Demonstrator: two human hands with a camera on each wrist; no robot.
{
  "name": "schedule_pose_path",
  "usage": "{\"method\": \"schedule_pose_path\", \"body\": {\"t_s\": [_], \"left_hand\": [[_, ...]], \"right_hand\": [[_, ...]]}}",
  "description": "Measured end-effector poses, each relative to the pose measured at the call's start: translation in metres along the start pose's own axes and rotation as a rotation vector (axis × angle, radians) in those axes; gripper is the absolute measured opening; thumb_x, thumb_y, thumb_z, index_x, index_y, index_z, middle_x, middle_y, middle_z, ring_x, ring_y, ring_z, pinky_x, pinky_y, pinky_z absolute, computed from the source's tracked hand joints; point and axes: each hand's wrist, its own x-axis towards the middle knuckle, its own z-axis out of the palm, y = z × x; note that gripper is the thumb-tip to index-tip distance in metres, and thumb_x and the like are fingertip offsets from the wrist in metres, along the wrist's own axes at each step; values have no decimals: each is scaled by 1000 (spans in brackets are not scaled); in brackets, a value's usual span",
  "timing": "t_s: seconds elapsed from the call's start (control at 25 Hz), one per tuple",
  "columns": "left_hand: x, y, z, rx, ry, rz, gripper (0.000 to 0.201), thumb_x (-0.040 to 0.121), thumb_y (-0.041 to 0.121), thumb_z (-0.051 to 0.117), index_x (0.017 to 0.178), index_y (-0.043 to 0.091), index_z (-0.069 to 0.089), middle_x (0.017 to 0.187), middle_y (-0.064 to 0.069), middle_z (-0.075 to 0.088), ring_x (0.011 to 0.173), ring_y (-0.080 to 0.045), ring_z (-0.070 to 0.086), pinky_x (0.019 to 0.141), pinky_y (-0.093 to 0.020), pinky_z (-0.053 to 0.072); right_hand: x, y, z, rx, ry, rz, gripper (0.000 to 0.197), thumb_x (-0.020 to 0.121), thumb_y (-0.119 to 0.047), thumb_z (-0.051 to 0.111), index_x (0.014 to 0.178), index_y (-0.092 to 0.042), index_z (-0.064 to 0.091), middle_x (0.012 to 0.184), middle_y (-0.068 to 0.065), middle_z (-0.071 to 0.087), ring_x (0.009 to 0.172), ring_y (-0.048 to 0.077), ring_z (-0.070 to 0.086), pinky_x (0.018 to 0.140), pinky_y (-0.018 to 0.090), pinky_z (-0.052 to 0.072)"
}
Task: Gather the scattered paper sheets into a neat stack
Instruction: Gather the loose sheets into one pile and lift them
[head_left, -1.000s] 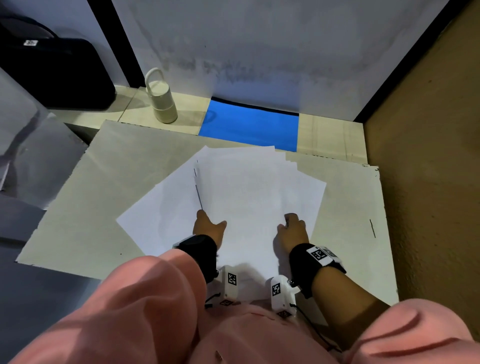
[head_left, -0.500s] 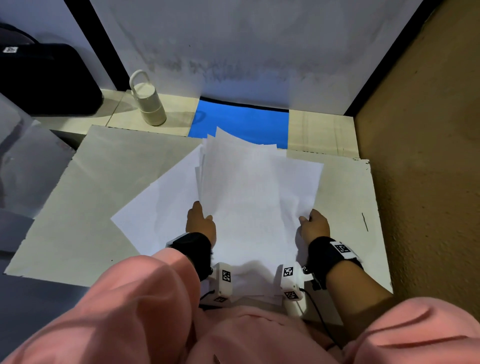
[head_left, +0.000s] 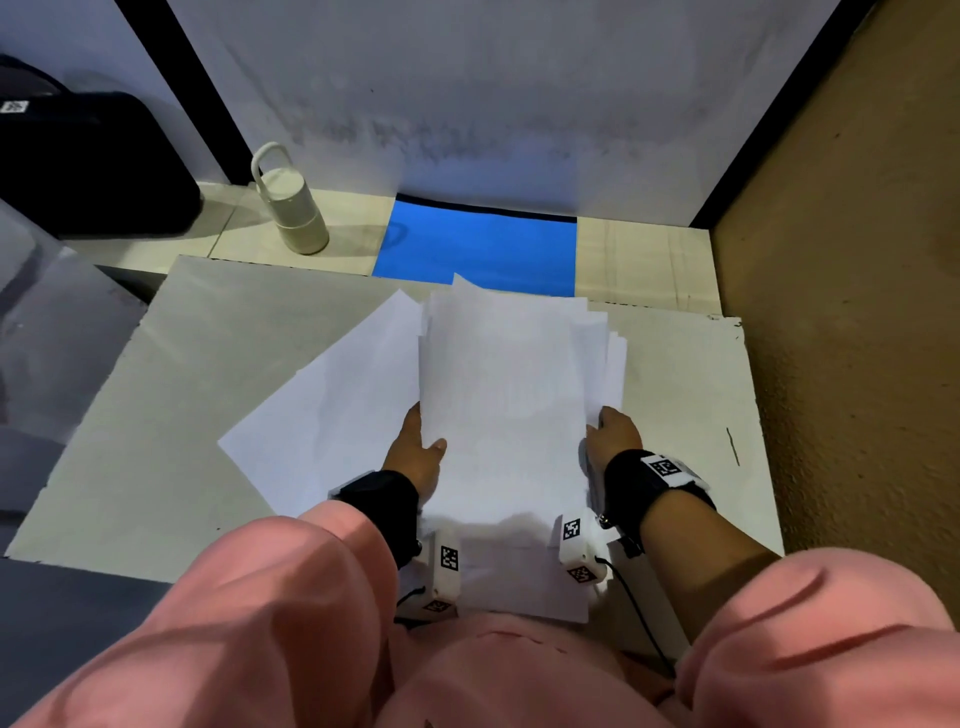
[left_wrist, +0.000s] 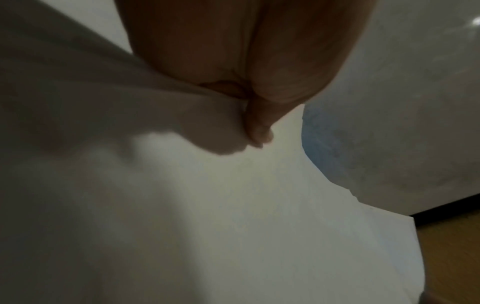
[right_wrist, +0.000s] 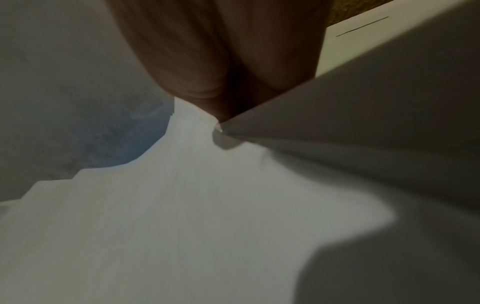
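A bundle of several white paper sheets (head_left: 509, 405) is held between both hands above the grey board (head_left: 171, 415), its far edges still uneven. My left hand (head_left: 415, 452) grips the bundle's left edge, thumb on top. My right hand (head_left: 613, 434) grips the right edge. One white sheet (head_left: 337, 415) lies flat and skewed on the board, left of the bundle and partly under it. In the left wrist view the thumb (left_wrist: 257, 127) pinches the paper (left_wrist: 259, 205). The right wrist view shows fingers (right_wrist: 207, 61) curled on the stepped paper (right_wrist: 182, 205) edges.
A pale bottle with a loop handle (head_left: 291, 208) stands beyond the board at far left. A blue sheet (head_left: 483, 249) lies on the floor past the board's far edge. A black case (head_left: 93, 161) sits at far left. A brown wall (head_left: 857, 312) runs along the right.
The sheets lay spread flat under both hands a second ago. Both hands have since drawn them together into a narrower bundle and lifted it, the right hand moving to its right edge.
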Motion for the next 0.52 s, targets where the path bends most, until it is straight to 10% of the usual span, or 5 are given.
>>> {"method": "schedule_pose_path", "body": {"t_s": [0.16,0.32,0.52], "left_hand": [[2,-7,0,-149,-36,-44,81,71,3,72,140,14,32,133,-9,53,122,-28,51,104,-39,42],[1,-3,-5,-143,70,-36,66,73,-6,68,133,10,44,126,-12,59,116,-30,56,102,-38,44],[3,5,-54,-147,249,-13,60,73,-3,69,129,4,48,128,-19,59,116,-35,57,104,-43,43]], "right_hand": [[4,-8,5,-1,-74,-28,35,86,10,37,59,-10,28,64,5,39,79,22,40,62,25,27],[2,4,-3,107,115,-13,10,92,-10,47,92,-6,56,101,13,57,94,31,56,71,21,40],[-13,11,-11,114,146,184,36,91,-22,51,123,-5,49,135,20,39,115,40,51,97,37,40]]}}
